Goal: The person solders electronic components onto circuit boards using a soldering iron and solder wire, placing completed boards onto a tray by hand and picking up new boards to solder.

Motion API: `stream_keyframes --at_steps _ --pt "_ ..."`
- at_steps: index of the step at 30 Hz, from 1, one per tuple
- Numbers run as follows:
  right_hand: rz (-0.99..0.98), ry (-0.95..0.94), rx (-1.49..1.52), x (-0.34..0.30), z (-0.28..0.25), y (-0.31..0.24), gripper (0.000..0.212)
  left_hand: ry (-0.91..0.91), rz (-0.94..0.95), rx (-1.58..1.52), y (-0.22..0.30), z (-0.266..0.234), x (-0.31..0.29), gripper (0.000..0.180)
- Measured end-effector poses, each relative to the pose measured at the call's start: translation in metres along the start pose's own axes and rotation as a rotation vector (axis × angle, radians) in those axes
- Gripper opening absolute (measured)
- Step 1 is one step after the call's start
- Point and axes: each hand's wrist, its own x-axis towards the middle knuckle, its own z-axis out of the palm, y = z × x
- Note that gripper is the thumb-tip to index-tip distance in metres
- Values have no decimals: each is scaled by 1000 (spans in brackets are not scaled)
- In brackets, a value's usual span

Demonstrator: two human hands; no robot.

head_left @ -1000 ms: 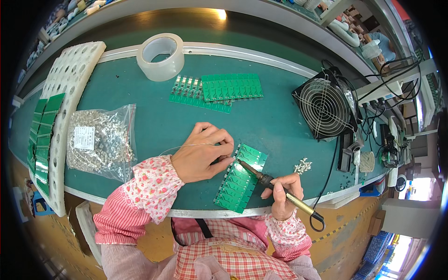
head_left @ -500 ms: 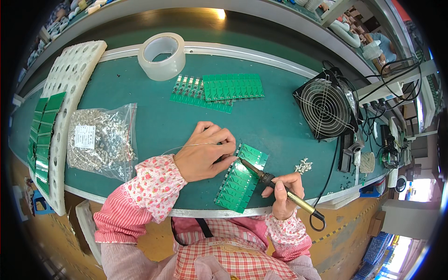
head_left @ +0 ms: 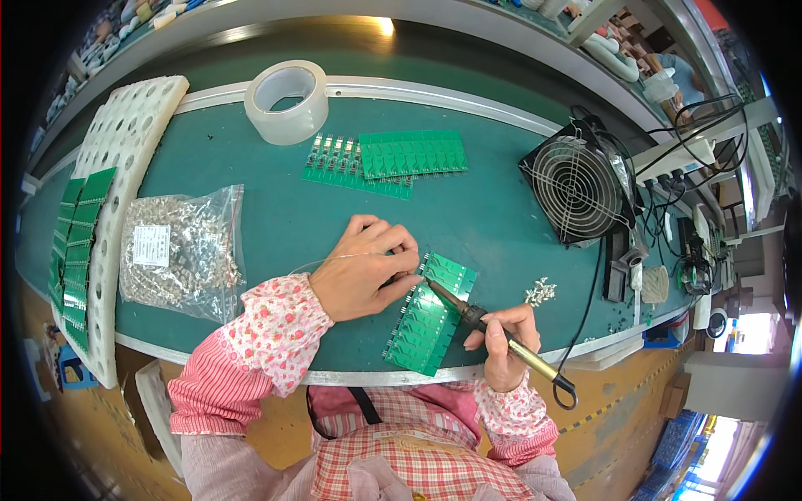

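A green circuit board panel [head_left: 430, 321] lies slanted near the front edge of the bench, metal pins along its left side. My right hand [head_left: 506, 342] is closed round a soldering iron [head_left: 525, 354], whose tip rests at the upper left edge of the panel. Beside that tip, my left hand [head_left: 365, 265] has its thumb and forefinger pinched together, the other fingers curled. A thin solder wire [head_left: 313, 264] runs over the back of this hand into the fingers; its end is hidden. Right of the panel sits a small pile of metal parts [head_left: 540, 291].
Farther back lie more green boards [head_left: 413, 153] and a roll of clear tape [head_left: 286, 104]. A bag of small parts [head_left: 180, 250] and a white foam slab [head_left: 134, 125] bearing boards are at left. A black fan [head_left: 576, 185] stands right, near the iron's cord [head_left: 587, 321] and cables.
The whole view has shifted slightly. Both hands, the soldering iron and the panel keep nearly the same places relative to each other.
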Motion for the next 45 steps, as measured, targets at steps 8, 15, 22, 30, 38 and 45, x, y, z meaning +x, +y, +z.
stream_keyframes --at_steps 8,15,22,30,38,45 --pt "7 142 45 -21 3 4 16 -42 -38 22 6 -11 -5 14" --pt "32 177 126 -27 13 2 18 -4 48 35 11 -5 -10 16" --pt "47 106 112 -26 7 6 17 -43 43 30 11 -6 -9 19" --pt "69 94 108 -24 8 5 16 -38 48 56 13 -3 -7 18" --pt "64 74 72 -24 7 5 16 -44 51 78 12 -3 -8 16" --pt "64 102 51 -23 12 4 23 -18 55 104 11 -1 -8 17"
